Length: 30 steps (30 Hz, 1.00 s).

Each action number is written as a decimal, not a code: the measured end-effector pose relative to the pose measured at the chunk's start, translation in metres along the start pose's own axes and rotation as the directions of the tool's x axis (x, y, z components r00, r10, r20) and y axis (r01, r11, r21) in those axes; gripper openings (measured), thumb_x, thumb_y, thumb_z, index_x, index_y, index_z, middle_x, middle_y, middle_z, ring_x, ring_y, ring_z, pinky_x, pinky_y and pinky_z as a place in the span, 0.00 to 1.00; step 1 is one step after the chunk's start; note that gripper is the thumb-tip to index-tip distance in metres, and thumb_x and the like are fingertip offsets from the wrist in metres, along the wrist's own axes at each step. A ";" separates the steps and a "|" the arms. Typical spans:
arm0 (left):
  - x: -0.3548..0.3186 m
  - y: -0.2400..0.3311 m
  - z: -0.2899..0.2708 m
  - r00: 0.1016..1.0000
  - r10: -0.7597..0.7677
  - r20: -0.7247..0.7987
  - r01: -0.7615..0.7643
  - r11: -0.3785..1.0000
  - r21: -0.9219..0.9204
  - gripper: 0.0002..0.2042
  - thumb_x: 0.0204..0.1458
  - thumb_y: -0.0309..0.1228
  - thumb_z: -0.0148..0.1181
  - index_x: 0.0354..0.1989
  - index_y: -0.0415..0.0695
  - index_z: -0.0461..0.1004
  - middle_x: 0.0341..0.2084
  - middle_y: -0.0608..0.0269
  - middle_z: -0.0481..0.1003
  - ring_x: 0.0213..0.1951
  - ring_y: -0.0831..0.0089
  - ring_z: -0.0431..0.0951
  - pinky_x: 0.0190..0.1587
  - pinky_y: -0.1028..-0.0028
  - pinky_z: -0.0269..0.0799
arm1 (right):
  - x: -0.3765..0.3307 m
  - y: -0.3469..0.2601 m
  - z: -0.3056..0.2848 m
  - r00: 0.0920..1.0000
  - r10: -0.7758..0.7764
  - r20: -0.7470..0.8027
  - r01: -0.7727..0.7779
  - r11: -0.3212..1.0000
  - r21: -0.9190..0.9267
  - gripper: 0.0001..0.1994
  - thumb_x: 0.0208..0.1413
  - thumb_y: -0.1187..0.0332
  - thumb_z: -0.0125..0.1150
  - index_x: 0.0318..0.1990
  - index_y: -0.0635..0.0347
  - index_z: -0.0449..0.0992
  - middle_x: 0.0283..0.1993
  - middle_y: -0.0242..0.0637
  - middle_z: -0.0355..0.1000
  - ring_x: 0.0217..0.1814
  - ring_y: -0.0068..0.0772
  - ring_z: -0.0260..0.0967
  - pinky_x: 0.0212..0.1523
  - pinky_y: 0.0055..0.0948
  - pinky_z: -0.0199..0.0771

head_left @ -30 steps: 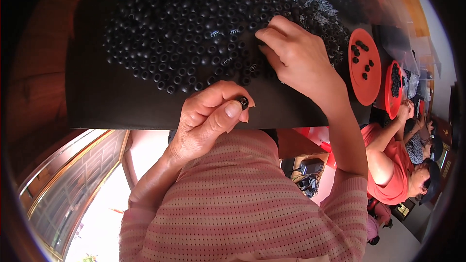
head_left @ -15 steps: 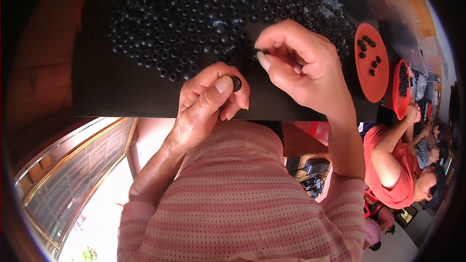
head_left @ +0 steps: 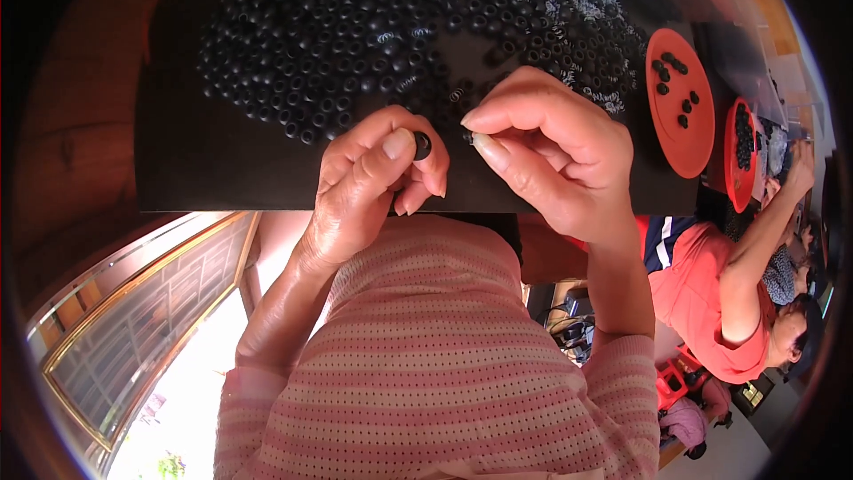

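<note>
My left hand (head_left: 373, 182) pinches a small black ring-shaped part (head_left: 422, 145) between thumb and forefinger, just above the near edge of a black mat (head_left: 204, 160). My right hand (head_left: 551, 147) is close beside it, holding a tiny dark piece (head_left: 467, 136) at its thumb and fingertip, a finger's width from the ring. Beyond both hands a big heap of several small black ring parts (head_left: 355, 44) covers the mat, with small springs mixed in on the right side (head_left: 586, 9).
An orange round dish (head_left: 680, 102) with a few black parts sits right of the mat, a second orange dish (head_left: 742, 156) beside it. A person in an orange shirt (head_left: 711, 293) works at the right. A wooden surface (head_left: 80, 142) lies at left.
My right hand lifted off the heap and came toward me with a small piece. My left hand rose with the ring, and the two hands now nearly meet.
</note>
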<state>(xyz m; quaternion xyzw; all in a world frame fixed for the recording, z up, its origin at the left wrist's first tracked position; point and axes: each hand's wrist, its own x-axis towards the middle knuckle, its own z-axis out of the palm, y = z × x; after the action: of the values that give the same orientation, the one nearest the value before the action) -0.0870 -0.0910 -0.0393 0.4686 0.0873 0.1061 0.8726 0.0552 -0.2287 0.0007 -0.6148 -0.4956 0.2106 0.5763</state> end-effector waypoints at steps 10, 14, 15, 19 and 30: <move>-0.002 0.006 0.008 0.993 -0.116 0.028 0.117 0.992 -0.037 0.19 0.62 0.44 0.48 0.36 0.37 0.71 0.25 0.61 0.72 0.22 0.81 0.63 0.25 0.81 0.57 | -0.003 -0.009 0.010 1.000 0.021 -0.012 -0.017 0.969 0.246 0.06 0.53 0.87 0.54 0.37 0.70 0.73 0.33 0.38 0.70 0.32 0.28 0.76 0.32 0.23 0.78; -0.005 0.003 0.006 0.991 -0.125 0.046 0.127 0.991 -0.040 0.20 0.64 0.45 0.47 0.41 0.35 0.70 0.25 0.60 0.73 0.23 0.81 0.63 0.26 0.81 0.58 | -0.003 -0.008 0.008 0.999 -0.025 0.026 0.020 0.979 0.202 0.03 0.55 0.84 0.56 0.37 0.71 0.72 0.33 0.39 0.70 0.32 0.29 0.77 0.32 0.24 0.78; -0.005 0.002 0.005 0.991 -0.126 0.045 0.128 0.991 -0.040 0.20 0.64 0.45 0.47 0.41 0.35 0.70 0.25 0.60 0.73 0.23 0.81 0.63 0.26 0.81 0.58 | -0.004 -0.007 0.007 0.999 -0.025 0.025 0.019 0.979 0.203 0.03 0.55 0.84 0.56 0.37 0.71 0.72 0.33 0.39 0.70 0.32 0.29 0.77 0.32 0.24 0.78; -0.003 0.000 0.000 0.984 -0.106 0.147 0.111 0.994 -0.025 0.22 0.64 0.46 0.46 0.42 0.35 0.70 0.25 0.59 0.73 0.23 0.81 0.62 0.26 0.81 0.58 | -0.005 -0.002 0.005 0.992 -0.108 0.058 0.103 0.991 0.086 0.03 0.55 0.83 0.57 0.37 0.70 0.73 0.30 0.39 0.70 0.30 0.29 0.77 0.30 0.24 0.77; -0.004 -0.003 0.003 0.991 -0.110 0.073 0.107 0.993 0.044 0.25 0.63 0.51 0.45 0.39 0.37 0.72 0.19 0.67 0.68 0.21 0.83 0.62 0.25 0.81 0.57 | -0.016 -0.001 0.020 0.940 -0.338 -0.035 0.314 0.904 -0.291 0.10 0.48 0.79 0.68 0.38 0.68 0.75 0.30 0.44 0.73 0.25 0.31 0.72 0.23 0.24 0.71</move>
<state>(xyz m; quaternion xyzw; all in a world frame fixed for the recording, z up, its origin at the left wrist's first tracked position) -0.0899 -0.0967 -0.0400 0.4844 0.0819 0.0391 0.8701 0.0308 -0.2328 -0.0082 -0.6070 -0.5914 0.0125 0.5306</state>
